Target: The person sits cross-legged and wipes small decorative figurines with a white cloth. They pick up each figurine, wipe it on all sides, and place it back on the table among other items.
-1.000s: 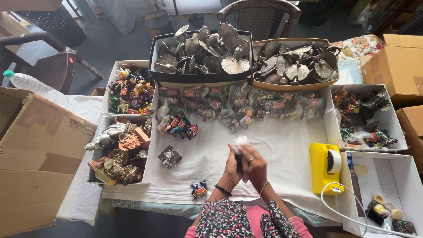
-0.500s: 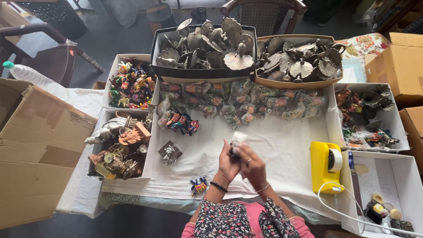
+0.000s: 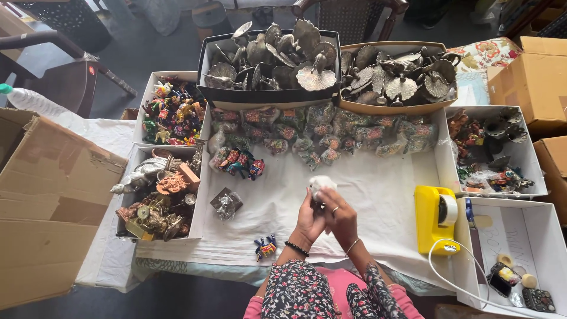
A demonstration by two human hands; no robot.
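A small white bundle (image 3: 322, 184) sits between both hands above the white cloth (image 3: 378, 195), just left of the yellow tape dispenser (image 3: 436, 214). It looks like a little figure wrapped in soft white paper or foam: light, crumpling easily on the outside, probably hard and somewhat fragile inside. A hold around its lower half, from both sides, seems safest, since the loose wrap on top would slip or tear if pinched alone.

The left hand (image 3: 309, 220) is curled round the bundle's lower left side, fingers closed against it. The right hand (image 3: 341, 216) presses in from the other side, fingers bent and close together, a ring showing on one; the two hands touch each other below the bundle. How tightly either one squeezes I cannot tell.

Further left of the dispenser, near the cloth's front edge, lies a small blue painted figure (image 3: 266, 247), well clear of the hands. Behind the dispenser runs a row of wrapped figures (image 3: 331, 133)
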